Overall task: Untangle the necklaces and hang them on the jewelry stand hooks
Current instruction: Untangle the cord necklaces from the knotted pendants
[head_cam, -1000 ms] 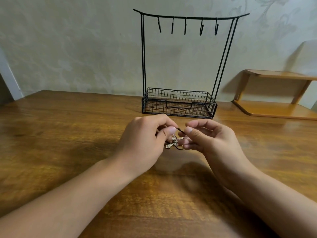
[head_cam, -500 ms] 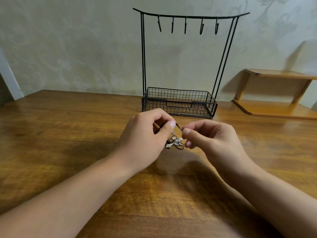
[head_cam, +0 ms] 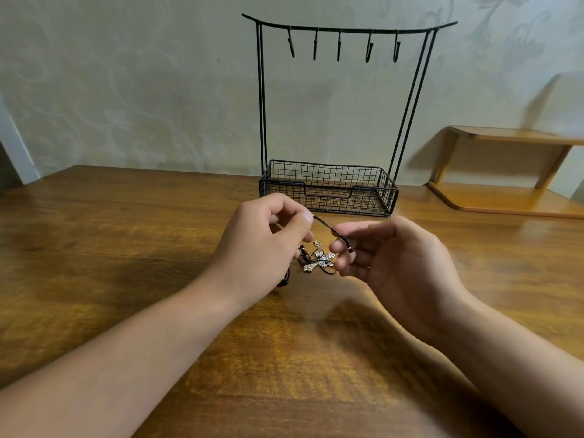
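Note:
A tangle of dark cord necklaces with a silvery cross pendant lies on the wooden table between my hands. My left hand pinches a stretch of cord between thumb and forefinger. My right hand has turned palm up, its fingers curled round the other end of that cord. The cord runs taut between both hands. Behind them stands the black wire jewelry stand, its several hooks bare and its mesh basket at the bottom.
A low wooden shelf sits at the back right against the pale patterned wall. The table reaches wide to the left and toward me. A pale door frame edge shows at far left.
My hands have drawn apart, pulling a length of cord out of the tangle. The right hand has rolled palm up and moved right; more of the pendant and cord shows.

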